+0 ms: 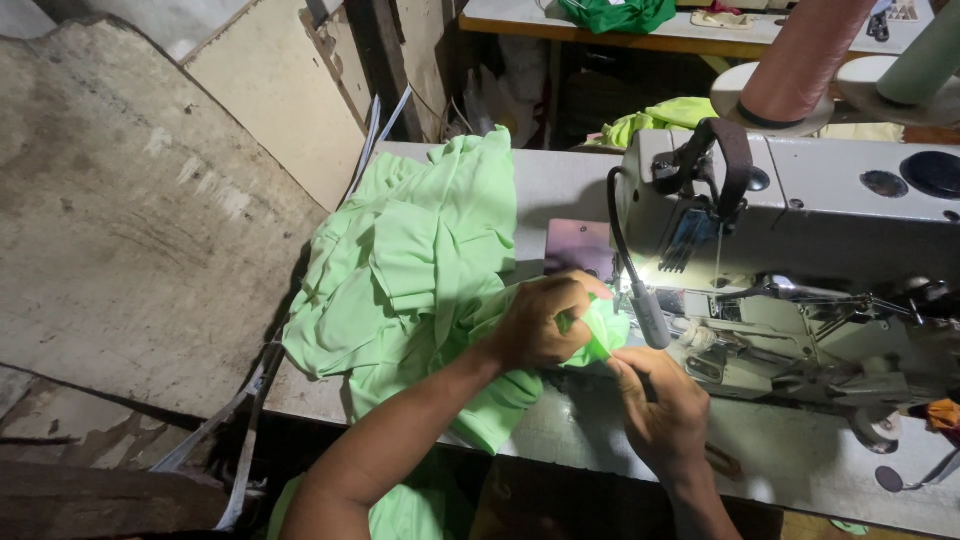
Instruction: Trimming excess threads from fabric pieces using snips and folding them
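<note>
Both hands pinch the light green fabric (420, 270) under the sewing machine (800, 250) needle: left hand (545, 322) clenched on a fold, right hand (660, 410) steadying its edge near the surface's (780, 460) front.

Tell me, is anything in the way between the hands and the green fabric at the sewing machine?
Nothing visible. The left hand already grips the light green fabric, and the right hand touches its edge beside the sewing machine.
</note>
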